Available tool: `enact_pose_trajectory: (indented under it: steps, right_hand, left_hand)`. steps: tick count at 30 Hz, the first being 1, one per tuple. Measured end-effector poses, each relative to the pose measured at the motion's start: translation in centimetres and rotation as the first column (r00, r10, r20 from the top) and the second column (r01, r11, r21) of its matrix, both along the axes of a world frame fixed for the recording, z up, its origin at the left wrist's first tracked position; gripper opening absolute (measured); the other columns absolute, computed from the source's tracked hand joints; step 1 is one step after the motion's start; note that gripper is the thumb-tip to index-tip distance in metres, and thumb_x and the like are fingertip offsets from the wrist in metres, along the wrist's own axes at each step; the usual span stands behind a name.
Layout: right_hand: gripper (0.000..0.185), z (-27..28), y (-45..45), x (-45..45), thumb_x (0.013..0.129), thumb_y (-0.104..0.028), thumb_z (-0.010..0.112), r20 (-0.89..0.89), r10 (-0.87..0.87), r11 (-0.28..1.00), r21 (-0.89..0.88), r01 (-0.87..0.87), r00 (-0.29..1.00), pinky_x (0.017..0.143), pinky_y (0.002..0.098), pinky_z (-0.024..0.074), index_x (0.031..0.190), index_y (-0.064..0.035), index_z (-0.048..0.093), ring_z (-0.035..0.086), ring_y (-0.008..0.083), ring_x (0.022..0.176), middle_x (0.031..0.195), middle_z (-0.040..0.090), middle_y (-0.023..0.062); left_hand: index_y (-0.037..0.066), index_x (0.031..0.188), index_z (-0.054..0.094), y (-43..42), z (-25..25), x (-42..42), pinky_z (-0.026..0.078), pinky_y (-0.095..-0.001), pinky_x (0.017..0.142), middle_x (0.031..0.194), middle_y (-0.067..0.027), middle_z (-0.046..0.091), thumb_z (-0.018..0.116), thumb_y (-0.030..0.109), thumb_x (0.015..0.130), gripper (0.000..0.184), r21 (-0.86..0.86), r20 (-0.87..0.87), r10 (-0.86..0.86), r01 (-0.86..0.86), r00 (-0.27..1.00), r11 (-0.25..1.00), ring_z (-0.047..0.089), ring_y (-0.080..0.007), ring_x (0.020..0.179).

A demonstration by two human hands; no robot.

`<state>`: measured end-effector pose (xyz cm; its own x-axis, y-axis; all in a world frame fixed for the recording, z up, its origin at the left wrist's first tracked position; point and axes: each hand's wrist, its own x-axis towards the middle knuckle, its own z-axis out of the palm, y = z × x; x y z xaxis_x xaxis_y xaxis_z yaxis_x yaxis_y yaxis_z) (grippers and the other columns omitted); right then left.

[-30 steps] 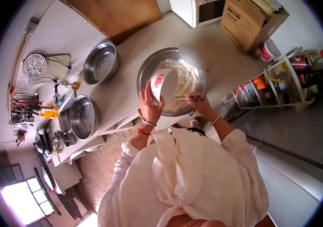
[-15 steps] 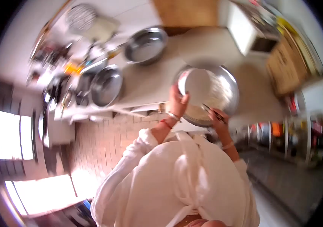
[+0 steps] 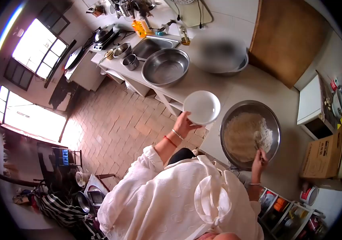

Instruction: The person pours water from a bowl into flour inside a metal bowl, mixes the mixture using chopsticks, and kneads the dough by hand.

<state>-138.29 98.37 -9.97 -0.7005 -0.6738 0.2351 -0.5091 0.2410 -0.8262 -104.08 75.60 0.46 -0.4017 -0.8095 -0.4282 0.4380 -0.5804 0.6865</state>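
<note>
My left hand grips the rim of a white bowl, held over the counter's front edge with its inside facing up. No contents are plain in the bowl. To its right, a large steel basin stands on the counter. Inside are beige flour and a whiter loose patch. My right hand is at the basin's near right side, closed around thin dark sticks that look like chopsticks. Their lower ends reach into the flour.
Another steel basin sits left along the counter, near the sink and a steel cup. A blurred patch covers part of a further basin. At right are a cardboard box and a white appliance.
My left hand has moved the bowl left, from over the basin to outside its rim. My right hand remains at the basin with the chopsticks. The view has turned and sharpened.
</note>
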Motion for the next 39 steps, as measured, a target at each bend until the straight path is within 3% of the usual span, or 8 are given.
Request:
enact_pose_trajectory:
  steps: [4, 7, 11, 17, 22, 30, 33, 39]
  right_hand:
    - [0.02, 0.5, -1.0, 3.2, 0.094, -0.012, 0.058, 0.04, 0.101, 0.993, -0.07, -0.098, 0.994, 0.062, 0.0256, 0.0475, 0.106, 0.0022, 0.064, 0.059, 0.0102, 0.068, 0.089, 0.067, 0.0076]
    - [0.022, 2.3, -1.7, 4.5, 0.095, -0.014, 0.055, 0.424, -0.011, 0.99, -0.121, 0.068, 0.906, 0.062, 0.0238, 0.049, 0.11, 0.0012, 0.062, 0.06, 0.011, 0.067, 0.091, 0.067, 0.0088]
    - [0.023, 1.8, -2.2, 4.8, 0.097, -0.016, 0.054, 0.475, -0.001, 0.982, -0.166, 0.091, 0.88, 0.062, 0.0235, 0.0505, 0.112, 0.0004, 0.061, 0.061, 0.0123, 0.069, 0.093, 0.067, 0.01]
    - [0.026, 1.7, -3.7, 6.2, 0.097, -0.02, 0.054, 0.437, -0.192, 0.969, -0.06, 0.241, 0.879, 0.063, 0.0238, 0.0503, 0.114, -0.0019, 0.06, 0.063, 0.0139, 0.071, 0.095, 0.067, 0.0103]
    - [0.027, 0.8, -4.7, 6.9, 0.096, -0.023, 0.054, 0.396, -0.273, 0.951, -0.027, 0.308, 0.877, 0.062, 0.0257, 0.0514, 0.113, -0.0024, 0.059, 0.063, 0.0167, 0.072, 0.096, 0.066, 0.0112]
    - [0.031, -0.9, -5.2, 7.5, 0.096, -0.024, 0.054, 0.308, -0.416, 0.908, 0.089, 0.41, 0.855, 0.069, 0.0296, 0.0526, 0.117, -0.0017, 0.057, 0.064, 0.0189, 0.079, 0.101, 0.066, 0.0106]
    - [0.031, -1.4, -5.5, 7.8, 0.095, -0.023, 0.055, 0.262, -0.408, 0.911, 0.064, 0.406, 0.874, 0.069, 0.03, 0.0527, 0.116, -0.001, 0.057, 0.064, 0.0195, 0.079, 0.099, 0.066, 0.011]
    - [0.031, 1.2, -6.4, 9.2, 0.094, -0.023, 0.054, 0.184, -0.413, 0.91, 0.134, 0.393, 0.892, 0.067, 0.0295, 0.0518, 0.115, -0.001, 0.058, 0.062, 0.019, 0.078, 0.097, 0.065, 0.0106]
  left_hand:
    - [0.001, 0.133, 0.038, -4.6, -0.7, 5.5, 0.055, -0.0483, 0.085, 0.12, -0.0197, 0.057, 0.05, 0.033, 0.09, 0.055, -0.055, 0.023, 0.112, -0.11, 0.993, 0.992, 0.062, -0.0354, 0.105]
    - [0.002, 0.134, 0.039, -9.7, -1.1, 9.8, 0.056, -0.0447, 0.083, 0.122, -0.0188, 0.057, 0.05, 0.038, 0.089, 0.059, -0.108, 0.125, 0.174, -0.16, 0.977, 0.981, 0.063, -0.0332, 0.104]
    - [0.0, 0.132, 0.04, -15.6, -0.8, 13.2, 0.059, -0.0435, 0.073, 0.11, -0.0178, 0.062, 0.05, 0.04, 0.088, 0.06, -0.176, 0.054, 0.112, -0.101, 0.992, 0.979, 0.066, -0.0312, 0.093]
    - [0.003, 0.135, 0.038, -23.5, -2.0, 15.1, 0.061, -0.0367, 0.064, 0.119, -0.0149, 0.06, 0.05, 0.044, 0.088, 0.064, -0.14, 0.168, 0.048, -0.025, 0.985, 0.99, 0.068, -0.03, 0.088]
    - [0.008, 0.136, 0.039, -30.1, -5.6, 15.6, 0.049, -0.0539, 0.09, 0.132, -0.0178, 0.049, 0.052, 0.037, 0.082, 0.062, 0.141, -0.08, -0.079, 0.089, 0.994, 0.986, 0.052, -0.0392, 0.118]
    - [0.005, 0.137, 0.038, -34.2, -8.5, 10.7, 0.052, -0.0519, 0.09, 0.136, -0.0223, 0.039, 0.046, 0.029, 0.079, 0.063, 0.379, -0.174, 0.291, -0.209, 0.941, 0.901, 0.049, -0.0469, 0.115]
    - [0.002, 0.14, 0.03, -34.8, -9.8, 9.7, 0.056, -0.0535, 0.081, 0.137, -0.0247, 0.036, 0.043, 0.03, 0.086, 0.063, 0.466, -0.292, 0.316, -0.154, 0.903, 0.871, 0.051, -0.0462, 0.112]
    - [0.005, 0.136, 0.039, -35.3, -10.9, 7.7, 0.059, -0.0485, 0.076, 0.132, -0.0227, 0.044, 0.035, 0.034, 0.091, 0.054, 0.518, -0.237, 0.393, -0.227, 0.888, 0.825, 0.054, -0.0458, 0.109]
